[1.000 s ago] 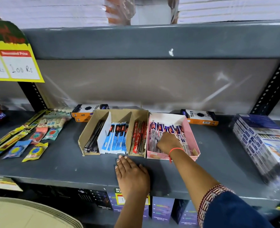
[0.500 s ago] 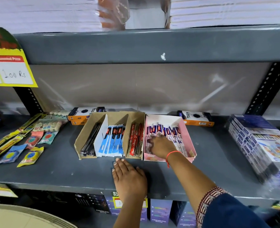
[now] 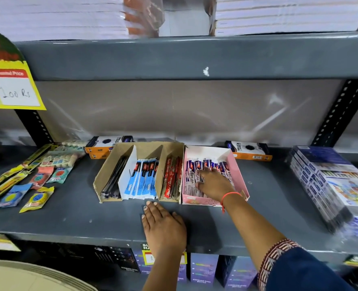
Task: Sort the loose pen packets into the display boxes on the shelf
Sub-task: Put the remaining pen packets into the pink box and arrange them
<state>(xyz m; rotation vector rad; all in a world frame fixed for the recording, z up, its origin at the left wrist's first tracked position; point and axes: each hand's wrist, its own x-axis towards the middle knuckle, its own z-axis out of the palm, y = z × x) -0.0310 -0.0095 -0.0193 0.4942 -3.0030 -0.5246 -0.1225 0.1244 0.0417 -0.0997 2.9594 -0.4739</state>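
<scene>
Right hand (image 3: pixel 213 183) is laid inside the pink display box (image 3: pixel 238 175), fingers spread flat over the purple-white pen packets (image 3: pixel 197 171); nothing is seen gripped. Left hand (image 3: pixel 163 227) is rested palm down and open on the grey shelf (image 3: pixel 68 219), just in front of the cardboard display box (image 3: pixel 110 164), holding nothing. In that box's 3 compartments, left of the right hand, black pens (image 3: pixel 114 179), blue packets (image 3: pixel 142 179) and red packets (image 3: pixel 171 177) are held.

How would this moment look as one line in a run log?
right hand: spread on packets in pink box | left hand: flat on shelf | cardboard box: three sorted compartments
</scene>
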